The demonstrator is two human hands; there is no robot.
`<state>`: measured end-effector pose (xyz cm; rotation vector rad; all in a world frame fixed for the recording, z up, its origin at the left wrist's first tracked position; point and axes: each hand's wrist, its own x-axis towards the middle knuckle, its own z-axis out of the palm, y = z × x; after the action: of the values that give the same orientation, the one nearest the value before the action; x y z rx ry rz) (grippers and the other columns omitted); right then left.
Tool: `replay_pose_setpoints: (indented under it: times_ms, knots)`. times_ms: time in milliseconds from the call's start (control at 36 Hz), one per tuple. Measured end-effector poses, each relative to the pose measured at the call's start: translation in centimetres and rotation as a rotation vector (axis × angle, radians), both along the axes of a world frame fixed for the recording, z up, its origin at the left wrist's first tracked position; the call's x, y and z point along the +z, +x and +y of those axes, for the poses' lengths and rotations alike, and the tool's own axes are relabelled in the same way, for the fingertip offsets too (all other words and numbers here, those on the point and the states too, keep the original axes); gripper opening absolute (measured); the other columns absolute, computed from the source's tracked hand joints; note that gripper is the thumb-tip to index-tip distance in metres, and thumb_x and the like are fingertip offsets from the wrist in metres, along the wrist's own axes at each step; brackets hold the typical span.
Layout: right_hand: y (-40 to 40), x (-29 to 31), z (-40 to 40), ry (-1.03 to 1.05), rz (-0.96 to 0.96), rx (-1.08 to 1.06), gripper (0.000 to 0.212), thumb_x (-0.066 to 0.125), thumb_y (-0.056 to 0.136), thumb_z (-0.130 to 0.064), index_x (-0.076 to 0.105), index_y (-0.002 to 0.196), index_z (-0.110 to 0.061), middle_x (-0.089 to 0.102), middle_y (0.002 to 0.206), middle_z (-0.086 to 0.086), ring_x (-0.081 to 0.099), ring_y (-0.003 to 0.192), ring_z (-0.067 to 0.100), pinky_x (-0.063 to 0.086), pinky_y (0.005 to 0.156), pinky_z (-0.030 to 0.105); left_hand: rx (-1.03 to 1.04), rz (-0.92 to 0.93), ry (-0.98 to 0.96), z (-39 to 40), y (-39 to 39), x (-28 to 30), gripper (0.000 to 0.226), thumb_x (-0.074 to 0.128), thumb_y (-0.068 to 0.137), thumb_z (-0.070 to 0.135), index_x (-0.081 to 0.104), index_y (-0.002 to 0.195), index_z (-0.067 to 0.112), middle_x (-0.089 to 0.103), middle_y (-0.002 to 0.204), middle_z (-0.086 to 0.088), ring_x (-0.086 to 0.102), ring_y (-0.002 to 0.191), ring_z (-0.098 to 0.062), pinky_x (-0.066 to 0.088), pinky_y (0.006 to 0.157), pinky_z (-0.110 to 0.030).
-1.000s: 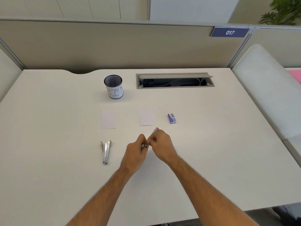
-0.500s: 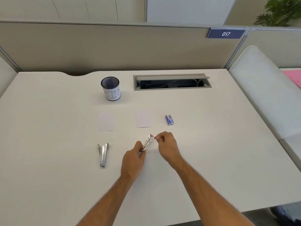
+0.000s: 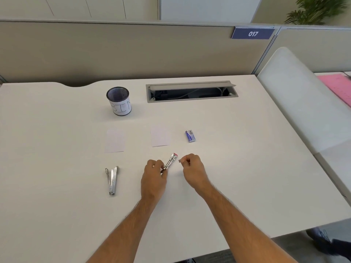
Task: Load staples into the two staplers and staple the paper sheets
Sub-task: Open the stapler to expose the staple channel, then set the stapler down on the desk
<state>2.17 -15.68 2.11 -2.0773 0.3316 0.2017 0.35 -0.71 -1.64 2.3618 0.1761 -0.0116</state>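
Note:
My left hand (image 3: 154, 176) grips the hinge end of a small metal stapler (image 3: 170, 161) whose red-tipped front points up and to the right. My right hand (image 3: 191, 166) sits just right of that tip, fingers curled, apart from it; whether it pinches something small I cannot tell. A second metal stapler (image 3: 112, 179) lies opened in a V on the desk to the left. Two small paper sheets (image 3: 115, 140) (image 3: 160, 135) lie flat beyond the hands. A small blue staple box (image 3: 190, 136) rests right of them.
A mesh cup labelled BIN (image 3: 119, 101) stands at the back. An open cable tray (image 3: 190, 91) is cut into the white desk (image 3: 57, 205). A partition wall rises behind, a white divider (image 3: 296, 99) stands at the right.
My right hand has drawn away to the right from the stapler's tip. My left hand keeps its hold on the hinge end, and the stapler shows fully between the hands.

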Motion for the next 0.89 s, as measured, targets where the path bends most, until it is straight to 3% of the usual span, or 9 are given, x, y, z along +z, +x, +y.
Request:
replay_pose_setpoints:
  times_ms: [167,306,417,500,583,694,806,889]
  knots:
    - [0.1,-0.4,0.6,0.014,0.003,0.016,0.017,0.047,0.105,-0.022,0.06,0.094,-0.025,0.054,0.113,-0.003,0.056,0.095,0.005,0.04,0.068,0.018,0.021,0.029,-0.056,0.1,0.1,0.1,0.022,0.071,0.088,0.032,0.056,0.098,0.019,0.05,0.106,0.008,0.057,0.087,-0.018,0.05,0.065,-0.033]
    - [1.0,-0.2,1.6,0.024,-0.015,0.037,0.016,0.049,0.106,-0.026,0.059,0.094,-0.027,0.055,0.112,-0.003,0.056,0.097,0.009,0.041,0.074,0.02,0.072,-0.086,-0.064,1.2,0.7,1.7,0.026,0.064,0.09,0.047,0.048,0.097,0.028,0.047,0.1,0.013,0.056,0.079,-0.016,0.045,0.054,-0.03]
    - [2.2,0.6,2.9,0.037,-0.043,0.053,0.018,0.046,0.105,-0.02,0.059,0.094,-0.026,0.06,0.114,-0.004,0.056,0.099,0.002,0.04,0.073,0.013,0.119,-0.154,-0.086,3.1,2.5,3.7,0.013,0.06,0.096,0.029,0.054,0.1,0.019,0.054,0.102,0.007,0.058,0.089,-0.022,0.052,0.071,-0.038]
    - [3.7,1.3,4.3,0.036,-0.073,0.068,0.018,0.044,0.105,-0.018,0.059,0.096,-0.021,0.061,0.115,-0.003,0.057,0.093,0.003,0.041,0.067,0.015,0.154,-0.135,-0.063,5.1,4.3,5.1,0.005,0.059,0.096,0.02,0.058,0.097,0.015,0.059,0.1,0.001,0.06,0.087,-0.025,0.05,0.072,-0.038]
    - [5.5,1.9,6.3,0.043,-0.093,0.088,0.017,0.043,0.106,-0.017,0.059,0.099,-0.019,0.061,0.117,-0.002,0.057,0.095,0.009,0.041,0.07,0.015,0.156,-0.09,-0.019,7.4,5.9,6.1,0.007,0.057,0.096,0.018,0.061,0.096,0.012,0.061,0.101,-0.004,0.06,0.086,-0.026,0.048,0.073,-0.035]
    - [8.0,2.7,8.6,0.042,-0.131,0.124,0.017,0.042,0.106,-0.015,0.058,0.1,-0.019,0.063,0.117,-0.003,0.056,0.09,-0.001,0.039,0.065,0.01,0.159,-0.057,0.05,9.8,8.0,7.4,0.012,0.055,0.096,0.02,0.062,0.096,0.01,0.061,0.101,-0.007,0.06,0.087,-0.026,0.049,0.073,-0.035]
    - [11.0,3.8,10.8,0.049,-0.144,0.135,0.016,0.042,0.106,-0.015,0.056,0.1,-0.02,0.064,0.12,0.001,0.059,0.096,0.012,0.044,0.075,0.02,0.171,-0.061,0.081,11.4,9.9,8.6,0.014,0.054,0.096,0.02,0.063,0.096,0.009,0.062,0.1,-0.008,0.061,0.09,-0.029,0.054,0.079,-0.042]
    - [13.3,4.6,12.5,0.046,-0.172,0.132,0.016,0.042,0.106,-0.013,0.056,0.099,-0.018,0.065,0.117,0.001,0.057,0.088,0.004,0.04,0.066,0.013,0.182,-0.043,0.103,12.5,11.4,9.4,0.016,0.054,0.096,0.02,0.064,0.098,0.008,0.061,0.101,-0.01,0.06,0.092,-0.03,0.053,0.081,-0.044]
